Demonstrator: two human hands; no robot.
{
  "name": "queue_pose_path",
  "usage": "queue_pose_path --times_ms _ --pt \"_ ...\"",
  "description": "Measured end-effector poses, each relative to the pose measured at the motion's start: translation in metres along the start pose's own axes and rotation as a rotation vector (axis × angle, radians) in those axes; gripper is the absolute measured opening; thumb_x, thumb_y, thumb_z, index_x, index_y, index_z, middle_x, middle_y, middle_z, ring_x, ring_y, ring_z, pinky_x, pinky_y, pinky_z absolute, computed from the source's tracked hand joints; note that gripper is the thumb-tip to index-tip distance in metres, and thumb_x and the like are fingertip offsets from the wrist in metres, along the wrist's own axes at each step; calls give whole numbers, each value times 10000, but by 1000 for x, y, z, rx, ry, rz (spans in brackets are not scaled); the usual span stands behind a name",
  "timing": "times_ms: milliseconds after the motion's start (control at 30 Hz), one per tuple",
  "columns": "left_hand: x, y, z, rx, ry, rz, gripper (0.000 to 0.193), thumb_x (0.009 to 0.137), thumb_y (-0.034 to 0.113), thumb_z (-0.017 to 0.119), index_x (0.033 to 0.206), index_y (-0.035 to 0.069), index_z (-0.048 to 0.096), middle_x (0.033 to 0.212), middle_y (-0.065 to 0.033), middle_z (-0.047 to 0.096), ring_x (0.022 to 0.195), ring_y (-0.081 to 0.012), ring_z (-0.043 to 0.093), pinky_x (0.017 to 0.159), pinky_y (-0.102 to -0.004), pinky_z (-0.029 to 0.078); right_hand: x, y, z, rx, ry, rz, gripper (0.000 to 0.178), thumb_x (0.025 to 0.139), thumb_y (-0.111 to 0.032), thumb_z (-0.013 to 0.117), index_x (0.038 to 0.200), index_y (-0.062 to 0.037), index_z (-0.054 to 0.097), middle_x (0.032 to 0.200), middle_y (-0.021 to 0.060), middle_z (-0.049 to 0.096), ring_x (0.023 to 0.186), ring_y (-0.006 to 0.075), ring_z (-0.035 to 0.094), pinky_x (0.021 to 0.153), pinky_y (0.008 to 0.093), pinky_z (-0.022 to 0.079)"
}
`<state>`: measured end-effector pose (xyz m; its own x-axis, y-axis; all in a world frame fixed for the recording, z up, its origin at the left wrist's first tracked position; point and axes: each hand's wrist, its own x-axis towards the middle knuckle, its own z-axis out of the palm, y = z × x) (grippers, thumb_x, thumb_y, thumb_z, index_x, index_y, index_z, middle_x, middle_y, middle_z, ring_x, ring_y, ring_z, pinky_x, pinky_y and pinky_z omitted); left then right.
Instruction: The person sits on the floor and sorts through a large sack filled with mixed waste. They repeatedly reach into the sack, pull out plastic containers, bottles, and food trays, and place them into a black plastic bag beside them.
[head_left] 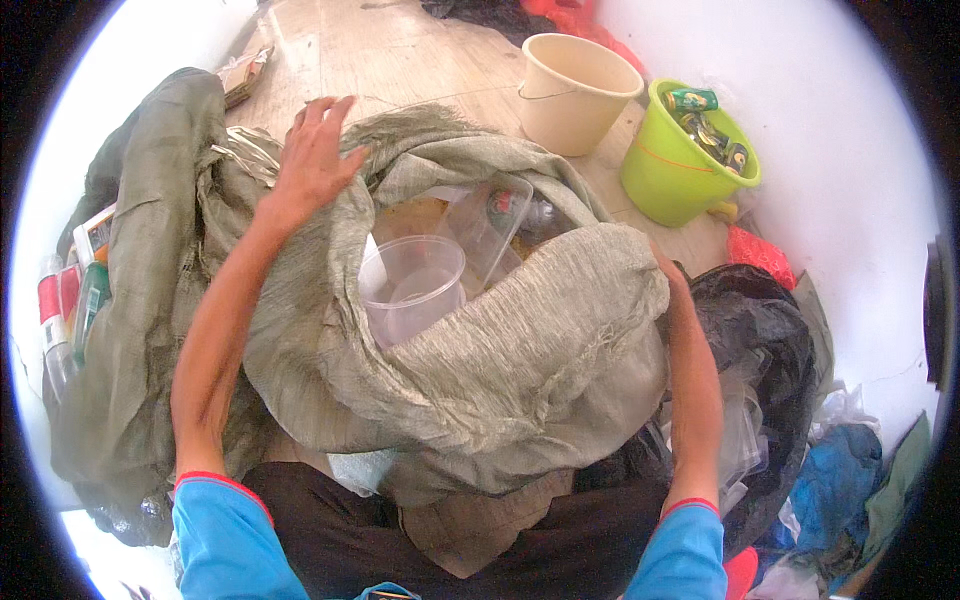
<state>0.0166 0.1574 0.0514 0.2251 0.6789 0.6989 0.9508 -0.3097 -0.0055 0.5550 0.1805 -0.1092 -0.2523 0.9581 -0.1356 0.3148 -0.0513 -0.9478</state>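
Observation:
A large grey-green woven sack [540, 330] lies in front of me, its mouth turned up and its rim rolled outward. Inside it a clear round plastic tub [415, 275] and a clear rectangular plastic container [490, 220] show among other plastics. My left hand [318, 160] is open at the sack's far left rim, fingers spread and pointing away from me. On the other side my right hand [672, 270] reaches round the sack's right edge. The cloth hides its fingers, so whether they grip it I cannot tell.
Beyond the sack stand a cream bucket [570, 110] and a lime-green bucket [680, 180] with crushed cans. Another full sack [140, 270] with plastic bottles bulges at left. A black plastic bag [750, 340] and blue cloth [830, 480] lie at right, beside the white wall [850, 200].

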Motion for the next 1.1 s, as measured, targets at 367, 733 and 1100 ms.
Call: queue_pose_path --times_ms 367,733,1100 --pt "-86 194 -36 -446 -754 182 377 890 330 665 1106 21 647 947 -208 619 907 -383 621 794 -487 496 -159 -75 11 -569 238 94 628 1015 -523 438 1030 79 618 916 271 655 896 375 644 831 423 475" --pt "-110 261 -77 -1277 -727 190 161 920 86 596 1048 19 526 993 -172 567 963 -387 573 806 -456 466 -194 -25 82 -734 201 99 533 974 -448 513 1050 71 612 928 325 660 870 488 642 765 498 498" --pt "-183 299 -61 -1206 -1305 329 200 980 229 543 1057 45 541 1060 -175 506 986 -383 562 836 -508 456 -102 -55 171 -666 -99 -34 442 957 -347 554 1045 80 624 887 268 668 804 402 650 693 445 509"
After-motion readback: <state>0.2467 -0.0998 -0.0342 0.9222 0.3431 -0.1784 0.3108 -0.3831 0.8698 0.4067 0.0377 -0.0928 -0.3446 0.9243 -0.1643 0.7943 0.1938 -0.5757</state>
